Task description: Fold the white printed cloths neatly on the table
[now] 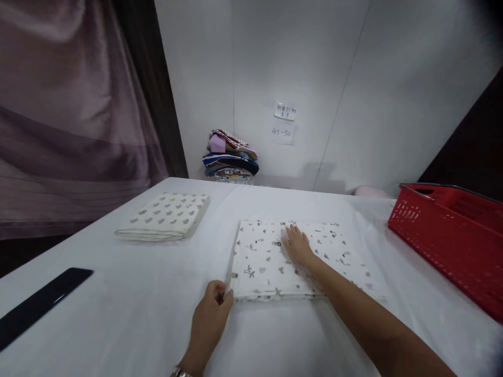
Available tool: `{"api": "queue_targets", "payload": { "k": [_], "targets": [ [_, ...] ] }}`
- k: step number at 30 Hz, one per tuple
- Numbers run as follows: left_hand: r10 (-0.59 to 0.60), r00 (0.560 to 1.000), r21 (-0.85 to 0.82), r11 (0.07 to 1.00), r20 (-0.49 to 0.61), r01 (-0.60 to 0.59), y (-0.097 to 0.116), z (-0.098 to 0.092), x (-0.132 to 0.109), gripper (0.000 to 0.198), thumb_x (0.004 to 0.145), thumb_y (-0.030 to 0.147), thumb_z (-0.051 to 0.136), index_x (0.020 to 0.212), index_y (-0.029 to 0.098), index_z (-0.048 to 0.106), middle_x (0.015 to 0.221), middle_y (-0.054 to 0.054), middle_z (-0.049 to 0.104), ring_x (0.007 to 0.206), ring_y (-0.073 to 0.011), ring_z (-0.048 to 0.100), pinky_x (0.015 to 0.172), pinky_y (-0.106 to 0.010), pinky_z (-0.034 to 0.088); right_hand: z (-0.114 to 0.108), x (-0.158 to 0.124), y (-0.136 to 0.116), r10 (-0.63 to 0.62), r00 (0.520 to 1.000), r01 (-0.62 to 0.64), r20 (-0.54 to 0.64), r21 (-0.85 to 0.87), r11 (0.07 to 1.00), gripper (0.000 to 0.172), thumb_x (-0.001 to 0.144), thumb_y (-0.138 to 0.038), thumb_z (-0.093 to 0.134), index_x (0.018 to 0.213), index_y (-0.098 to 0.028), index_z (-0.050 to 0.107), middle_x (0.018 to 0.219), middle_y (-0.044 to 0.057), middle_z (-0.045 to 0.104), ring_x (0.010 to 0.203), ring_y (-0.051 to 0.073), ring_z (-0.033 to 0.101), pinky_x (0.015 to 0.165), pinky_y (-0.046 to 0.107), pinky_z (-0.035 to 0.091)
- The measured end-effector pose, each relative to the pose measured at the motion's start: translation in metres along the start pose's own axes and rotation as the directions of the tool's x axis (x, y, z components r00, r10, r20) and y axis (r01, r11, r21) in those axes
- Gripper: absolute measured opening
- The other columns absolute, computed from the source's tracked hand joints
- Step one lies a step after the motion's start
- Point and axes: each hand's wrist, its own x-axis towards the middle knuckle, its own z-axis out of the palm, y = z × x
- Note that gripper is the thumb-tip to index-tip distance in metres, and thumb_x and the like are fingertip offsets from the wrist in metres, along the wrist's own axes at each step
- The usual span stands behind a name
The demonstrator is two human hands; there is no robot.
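Note:
A white cloth with small grey, brown and green prints (271,269) lies folded in a flat rectangle on the table. My right hand (297,245) rests flat on its upper middle, fingers spread. At the cloth's near left corner, my left hand (212,306) has its thumb and curled fingers closed on the edge. A second folded cloth, white with grey leaf-like prints (167,213), sits farther left, apart from both hands.
A red plastic basket (448,241) with a metal handle stands on the right of the white-covered table (149,303). A long black flat object (39,303) lies at the left edge. Behind the table, a pile of folded textiles (231,157) is against the wall.

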Motion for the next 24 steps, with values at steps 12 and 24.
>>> {"api": "queue_targets", "payload": {
  "k": [12,24],
  "targets": [
    [-0.011,0.999,-0.297,0.955,-0.04,-0.001,-0.01,0.008,0.006,0.035,0.07,0.051,0.056,0.089,0.022,0.049,0.075,0.001,0.064,0.072,-0.0194,0.062,0.067,-0.029,0.048,0.022,0.017,0.011,-0.016,0.996,0.013,-0.092,-0.035,0.999,0.055,0.093,-0.043,0.022,0.137,-0.013,0.036,0.147,0.012,0.028,0.137,0.026,0.019,0.107,0.048,0.017],
    [0.095,0.989,-0.567,0.811,-0.114,-0.143,0.042,0.014,0.017,0.034,0.075,0.039,0.058,0.1,0.02,0.044,0.079,-0.001,0.061,0.083,-0.0187,0.062,0.075,-0.03,0.048,0.001,0.014,0.004,0.02,0.997,0.005,-0.07,0.341,0.94,0.047,0.09,-0.038,0.036,0.129,-0.014,0.047,0.147,0.013,0.029,0.137,0.029,0.015,0.109,0.052,0.014]
  ]
}}
